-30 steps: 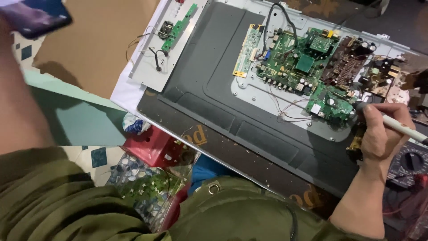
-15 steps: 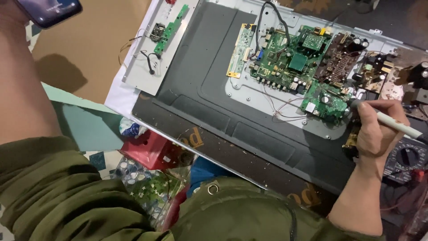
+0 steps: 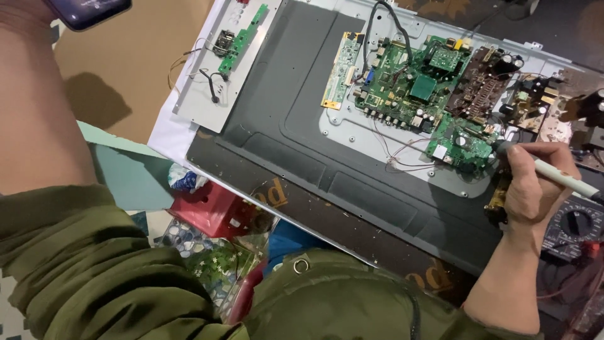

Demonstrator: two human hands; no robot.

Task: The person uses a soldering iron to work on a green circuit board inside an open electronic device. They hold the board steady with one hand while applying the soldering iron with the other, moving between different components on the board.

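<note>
My right hand (image 3: 535, 189) grips a white pen-shaped soldering tool (image 3: 563, 179). Its dark tip touches the right edge of a small green circuit board (image 3: 459, 145), which is mounted on the back of a dark flat panel (image 3: 296, 126). A larger green main board (image 3: 409, 75) lies just left of that spot. My left hand (image 3: 22, 12) is raised at the top left corner and holds a dark phone (image 3: 88, 7); both are cut off by the frame edge. My left forearm and olive sleeve fill the left side.
A brown board with capacitors (image 3: 487, 85) sits right of the main board. A multimeter (image 3: 572, 223) lies under my right wrist. A narrow green strip board (image 3: 242, 38) with loose wires rests on a grey plate. A red box (image 3: 211, 208) and patterned packets lie below the panel's edge.
The view has shifted slightly, so the panel sits further left in frame. My right hand keeps the tool tip at the small green board. The phone stays raised at top left.
</note>
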